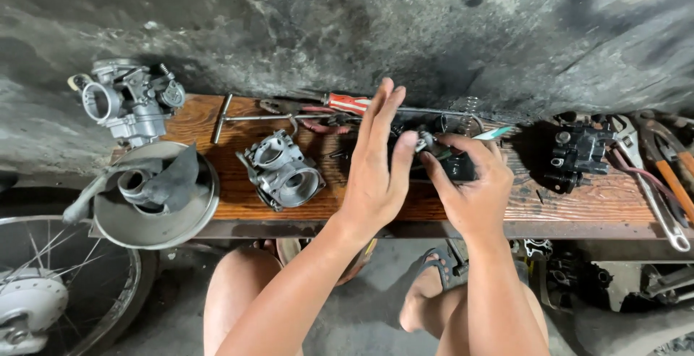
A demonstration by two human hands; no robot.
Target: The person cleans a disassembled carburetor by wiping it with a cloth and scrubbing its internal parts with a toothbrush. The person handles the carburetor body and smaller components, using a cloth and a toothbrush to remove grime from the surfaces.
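A narrow wooden table (217,121) runs across a grimy workshop floor, seen from above. Left of the open carburetor body (283,170), the landmark here, a whole carburetor (129,99) perches on the table's end above a round metal pulley disc (155,197), parked out of the working space. Behind the body lie a T-handle wrench (235,117) and a red-handled screwdriver (347,102), within reach. Right of the body, the left hand (376,164) is raised, fingers straight and pressed together, thumb tip steadying a small metal part (424,140). The right hand (473,182) pinches that part between thumb and forefinger. Farther right sit a black caliper-like casting (578,152) and wrenches (654,190).
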